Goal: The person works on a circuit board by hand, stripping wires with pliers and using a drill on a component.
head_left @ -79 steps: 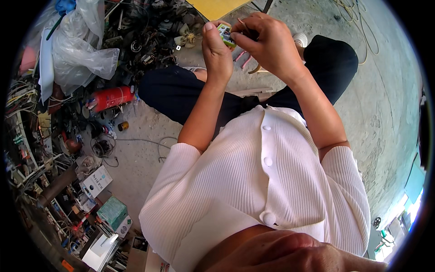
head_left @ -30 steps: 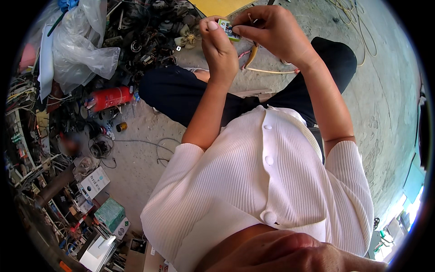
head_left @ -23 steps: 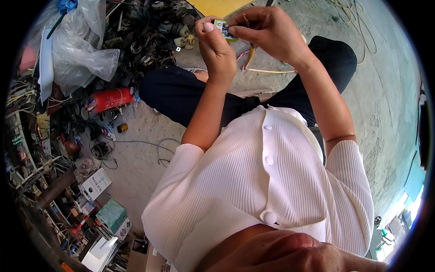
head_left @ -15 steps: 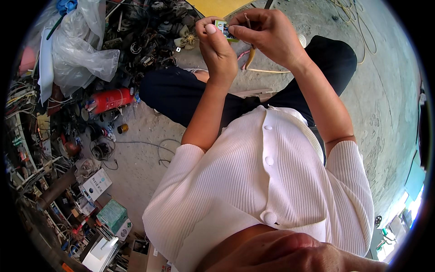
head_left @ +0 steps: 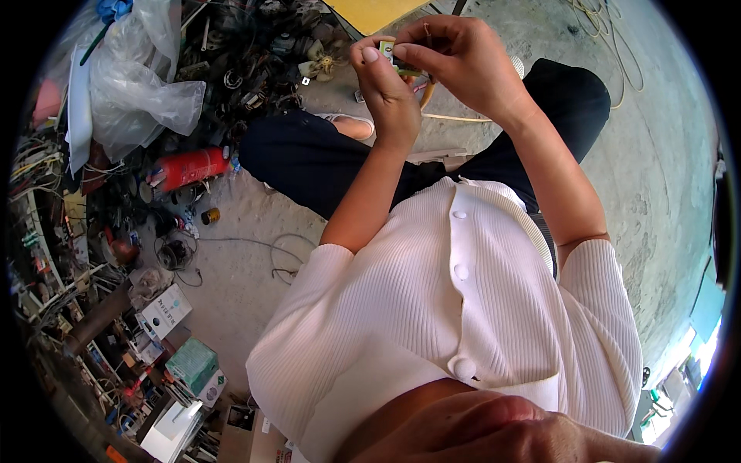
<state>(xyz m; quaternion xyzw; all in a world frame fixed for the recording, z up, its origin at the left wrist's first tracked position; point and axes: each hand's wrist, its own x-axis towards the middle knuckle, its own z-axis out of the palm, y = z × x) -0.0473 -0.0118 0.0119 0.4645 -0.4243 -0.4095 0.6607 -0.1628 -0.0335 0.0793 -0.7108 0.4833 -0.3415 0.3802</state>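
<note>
Between the thumb and fingers of my left hand (head_left: pixel 388 92) is a small green-edged piece with a pale face (head_left: pixel 387 49), which looks like a little circuit board. My right hand (head_left: pixel 471 65) meets it from the right, thumb and forefinger pinched together at its edge. A thin copper-coloured tip (head_left: pixel 427 29) sticks up among the right fingers; the rest of it is hidden by the hand. Below the hands an orange-brown cable (head_left: pixel 428 94) and a pale cord (head_left: pixel 461 119) show.
Beyond the hands is a yellow board (head_left: pixel 374 11). On the left lie piled metal parts (head_left: pixel 255 77), a clear plastic bag (head_left: pixel 139 100), a red cylinder (head_left: pixel 191 167) and a green box (head_left: pixel 191 363). A loose cable (head_left: pixel 617 62) lies on the concrete floor at the far right.
My left hand and the small board have shifted slightly right, closer to my right hand. My foot in a light shoe now shows more beside the left forearm.
</note>
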